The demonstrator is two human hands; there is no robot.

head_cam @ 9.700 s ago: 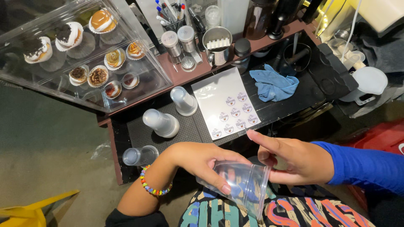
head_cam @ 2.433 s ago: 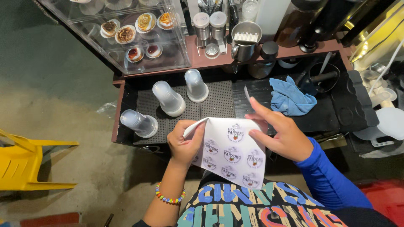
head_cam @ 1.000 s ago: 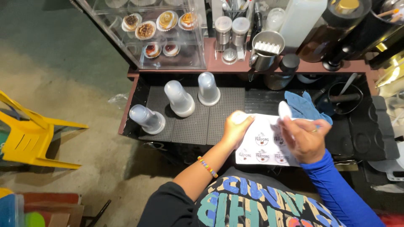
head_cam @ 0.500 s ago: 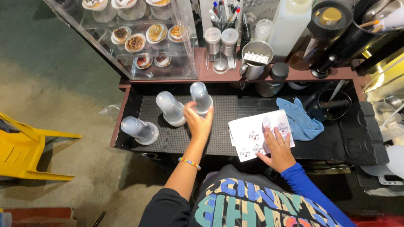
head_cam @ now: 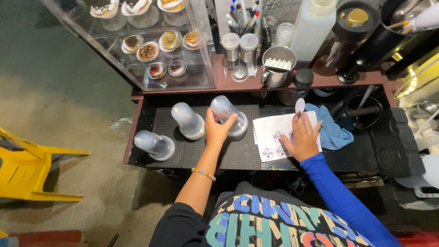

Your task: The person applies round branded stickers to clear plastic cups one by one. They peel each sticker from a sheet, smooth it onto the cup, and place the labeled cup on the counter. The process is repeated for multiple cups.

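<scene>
Clear plastic cup [head_cam: 227, 114]: upturned, mouth down on the black mat, nearer the tabletop's rear edge, clasped around its side.
Sticker sheet [head_cam: 274, 137]: white, flat, round printed labels, right of the cup, its lower corner toward the front edge.

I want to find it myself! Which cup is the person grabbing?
Look at the black rubber mat under the glass case of little cakes. Three stacks of clear plastic cups stand upside down on it. The left hand is around the rightmost stack, next to the white sticker sheet under the right hand.
</scene>
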